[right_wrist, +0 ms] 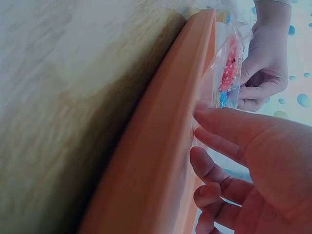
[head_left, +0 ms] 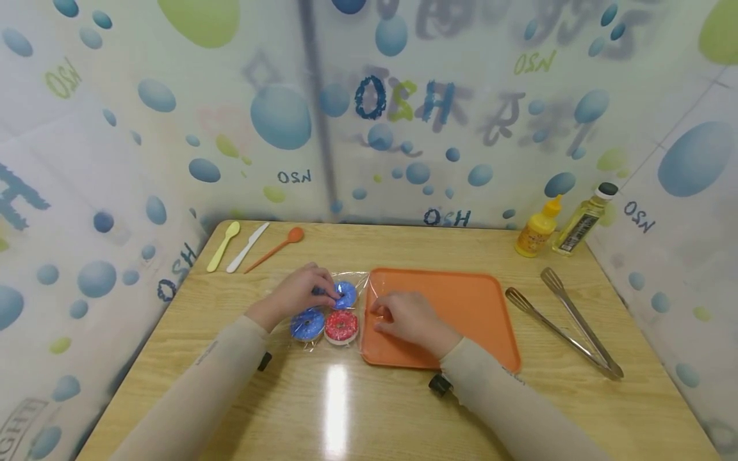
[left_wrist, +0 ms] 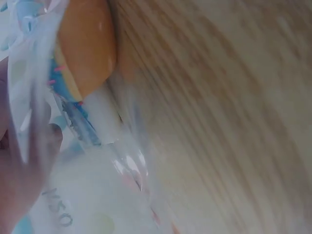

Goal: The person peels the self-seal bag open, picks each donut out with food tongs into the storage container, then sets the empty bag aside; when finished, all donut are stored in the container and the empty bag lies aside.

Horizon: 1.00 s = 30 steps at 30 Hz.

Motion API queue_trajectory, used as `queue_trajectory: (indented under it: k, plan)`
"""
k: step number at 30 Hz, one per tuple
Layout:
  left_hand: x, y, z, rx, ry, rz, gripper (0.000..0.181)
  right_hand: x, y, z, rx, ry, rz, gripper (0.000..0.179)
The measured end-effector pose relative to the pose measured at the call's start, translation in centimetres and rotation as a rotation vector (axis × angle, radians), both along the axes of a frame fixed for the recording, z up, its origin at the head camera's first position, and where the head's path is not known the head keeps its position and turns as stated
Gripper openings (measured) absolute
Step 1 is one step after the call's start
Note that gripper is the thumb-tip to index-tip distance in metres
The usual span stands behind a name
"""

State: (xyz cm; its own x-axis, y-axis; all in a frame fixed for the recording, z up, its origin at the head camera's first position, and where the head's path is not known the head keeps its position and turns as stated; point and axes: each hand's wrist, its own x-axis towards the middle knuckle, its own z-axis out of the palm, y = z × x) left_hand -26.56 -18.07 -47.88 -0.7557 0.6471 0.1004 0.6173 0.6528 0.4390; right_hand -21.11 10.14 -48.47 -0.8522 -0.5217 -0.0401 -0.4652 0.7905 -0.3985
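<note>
You look to be working the clear bag (head_left: 360, 298) of donuts (head_left: 341, 327), lying on the table (head_left: 392, 416) and lapping the left edge of the tray (head_left: 446, 314); your left hand (head_left: 298, 293) pinches its film, while your right hand (head_left: 410, 317) has bent fingers at that edge, pinching or not, I cannot tell. Next probably calls for firm film grips on both sides. The left wrist view shows a donut's plain brown side, unlike the head view's iced tops.

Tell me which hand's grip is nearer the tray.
Right. The right hand has its grip over the left part of the tray; the left hand is beyond the tray's left edge, over the donuts.
</note>
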Motion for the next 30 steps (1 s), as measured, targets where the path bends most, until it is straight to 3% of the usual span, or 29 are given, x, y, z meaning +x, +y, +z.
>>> queue_trajectory:
  k: [15,30]
  plan:
    - [1.4,-0.2,1.4,0.106,0.024,0.044,0.008,-0.1,0.0,-0.4,0.007,0.028,0.002,0.039]
    - [1.6,-0.9,2.8,0.186,0.005,0.096,0.007,0.1,-0.1,-0.3,0.002,0.026,-0.002,0.042]
